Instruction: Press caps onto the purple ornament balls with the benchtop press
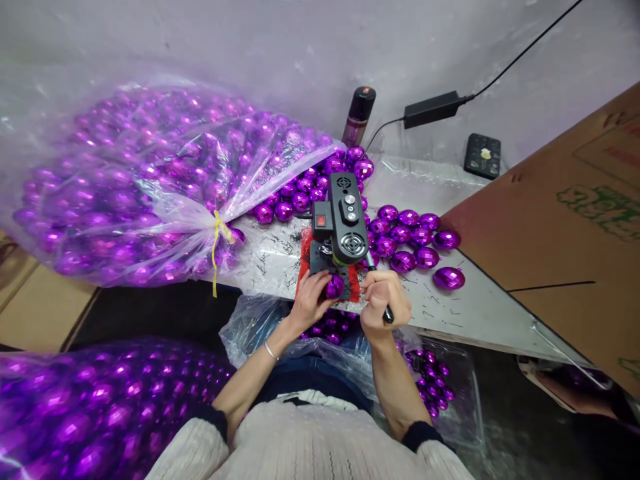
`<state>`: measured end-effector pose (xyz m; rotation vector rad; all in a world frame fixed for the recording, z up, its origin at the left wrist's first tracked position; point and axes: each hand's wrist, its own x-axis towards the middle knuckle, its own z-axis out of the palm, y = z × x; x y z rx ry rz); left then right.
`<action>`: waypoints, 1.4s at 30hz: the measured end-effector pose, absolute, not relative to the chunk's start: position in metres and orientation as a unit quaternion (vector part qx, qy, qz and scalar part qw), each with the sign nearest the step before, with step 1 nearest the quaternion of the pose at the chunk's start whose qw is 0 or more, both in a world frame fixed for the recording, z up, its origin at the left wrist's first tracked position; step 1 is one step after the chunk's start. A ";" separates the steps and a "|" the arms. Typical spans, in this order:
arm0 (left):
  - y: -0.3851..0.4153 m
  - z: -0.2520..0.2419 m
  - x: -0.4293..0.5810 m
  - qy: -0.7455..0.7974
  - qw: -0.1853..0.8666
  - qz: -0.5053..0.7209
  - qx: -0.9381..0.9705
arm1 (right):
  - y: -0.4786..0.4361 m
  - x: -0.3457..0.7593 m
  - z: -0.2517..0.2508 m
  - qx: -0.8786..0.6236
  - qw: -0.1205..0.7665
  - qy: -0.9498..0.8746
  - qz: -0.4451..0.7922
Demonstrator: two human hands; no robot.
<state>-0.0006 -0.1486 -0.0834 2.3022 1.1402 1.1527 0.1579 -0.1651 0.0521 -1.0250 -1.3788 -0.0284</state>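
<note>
In the head view, the left hand (pixel 311 300) pinches a shiny purple faceted ball (pixel 335 287) between fingers and thumb, just in front of the round-ended head of a black metal tabletop machine (pixel 347 207) with a red switch. The right hand (pixel 385 303) is closed in a fist around the machine's black-ended metal lever (pixel 389 315). Beneath the left hand's fingers, a red sheet (pixel 304 259) lies under the machine on the white bench (pixel 435 308). Loose purple faceted balls (pixel 400 235) lie beyond the right hand and to its right; farther right stands a brown cardboard box (pixel 560 227). Beyond the left hand and to its left bulges a clear plastic bag (pixel 150 177) full of similar balls, its neck bound with a yellow tie (pixel 217 247). The step in hand looks like placing the ball at the machine; the next move seems to call for a steady ball, a firm lever grip and fingertips clear of the head.
</note>
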 end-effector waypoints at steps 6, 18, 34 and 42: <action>-0.187 -0.093 -0.028 0.306 0.052 0.420 0.853 | -0.170 0.164 0.035 -0.439 0.636 -0.635 -0.009; 0.041 -0.017 -0.034 0.697 0.189 0.431 0.541 | -0.170 0.162 0.030 -0.432 0.637 -0.638 -0.017; 0.009 -0.037 -0.055 0.587 0.199 0.402 0.674 | -0.169 0.161 0.031 -0.424 0.643 -0.637 -0.017; 0.024 -0.020 -0.035 0.652 0.327 0.431 0.531 | -0.168 0.161 0.036 -0.418 0.637 -0.647 -0.031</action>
